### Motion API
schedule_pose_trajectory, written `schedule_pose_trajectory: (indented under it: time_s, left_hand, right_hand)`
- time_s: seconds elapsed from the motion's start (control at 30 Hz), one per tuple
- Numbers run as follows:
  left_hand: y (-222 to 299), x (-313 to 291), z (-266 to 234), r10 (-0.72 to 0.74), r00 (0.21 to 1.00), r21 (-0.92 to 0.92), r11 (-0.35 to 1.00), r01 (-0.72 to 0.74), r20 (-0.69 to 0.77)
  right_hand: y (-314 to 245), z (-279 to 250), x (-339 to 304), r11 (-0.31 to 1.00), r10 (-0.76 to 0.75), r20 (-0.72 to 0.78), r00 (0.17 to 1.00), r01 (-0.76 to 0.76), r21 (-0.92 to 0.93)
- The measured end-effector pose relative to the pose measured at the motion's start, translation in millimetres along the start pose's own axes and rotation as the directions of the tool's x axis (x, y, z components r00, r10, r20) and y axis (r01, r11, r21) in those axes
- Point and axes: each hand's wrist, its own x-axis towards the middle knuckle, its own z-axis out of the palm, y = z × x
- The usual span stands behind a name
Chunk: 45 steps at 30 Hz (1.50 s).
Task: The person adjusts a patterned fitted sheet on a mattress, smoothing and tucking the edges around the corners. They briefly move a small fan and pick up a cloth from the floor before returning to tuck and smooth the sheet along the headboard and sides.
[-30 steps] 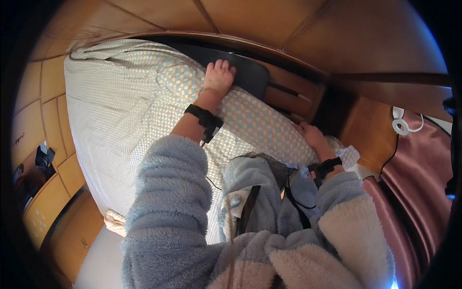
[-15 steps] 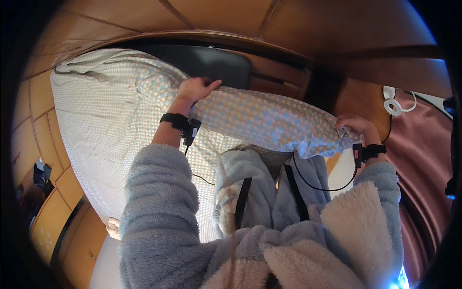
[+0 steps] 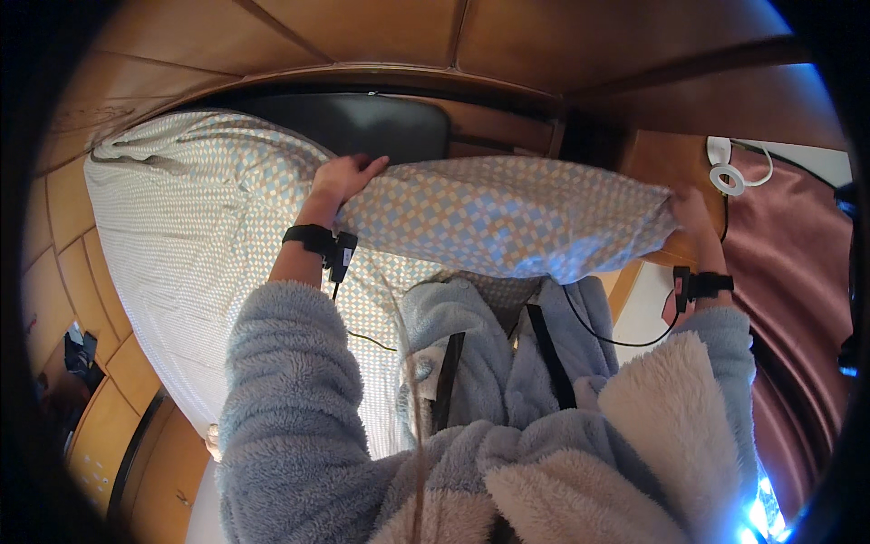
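A checked bed cover [image 3: 507, 208] in blue, beige and white spreads over the bed, with its far part folded up in front of me. My left hand [image 3: 347, 179] grips the upper edge of this fold, the thumb sticking out to the right and the other fingers partly hidden. At the right end of the fold, my right hand [image 3: 693, 213] is closed around the corner; it is somewhat blurred. Between the two hands the cloth hangs in a broad band, its lower edge just above my knees. Both wrists wear black straps with small cabled boxes.
A dark headrest panel [image 3: 381, 127] stands behind the cover, against wooden panelling [image 3: 362, 32]. To the right hang a pink satin curtain [image 3: 779, 263] and a white ring-shaped device [image 3: 726, 179] with a cable. Dark items lie in a wall niche [image 3: 82, 354] at far left.
My right hand has moved up with the cover's corner, pulling the right end of the fold out straighter. My left hand keeps its hold; the whole view has shifted slightly.
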Motion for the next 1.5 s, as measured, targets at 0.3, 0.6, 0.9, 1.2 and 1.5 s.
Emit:
schedule_pose_trajectory:
  time_s: [0.3,0.6,0.9,1.2,1.5]
  left_hand:
    - [-24.6,14.3,16.3,0.091,0.989,-0.122,0.987,-0.105,-0.119]
    - [-26.3,34.5,27.3,-0.142,0.985,-0.012,0.99,0.141,-0.102]
    - [0.4,67.9,-17.2,-0.142,0.987,0.149,0.977,0.153,-0.081]
    - [14.1,60.0,-60.2,-0.019,0.995,-0.005,1.0,0.018,-0.098]
    - [34.7,16.0,-61.7,0.081,0.995,0.131,0.989,-0.072,-0.065]
  right_hand:
    - [-81.5,2.0,38.3,0.894,-0.214,-0.153,0.965,0.13,-0.429]
    - [-167.5,112.9,-61.8,0.866,-0.476,0.527,0.704,0.48,0.141]
    - [-164.8,103.8,53.9,0.974,-0.159,0.656,0.738,0.228,-0.02]
    - [-179.3,64.3,38.4,0.833,-0.446,0.37,0.815,0.227,0.505]
    - [-195.8,71.4,68.8,0.9,0.077,0.537,0.84,-0.29,0.326]
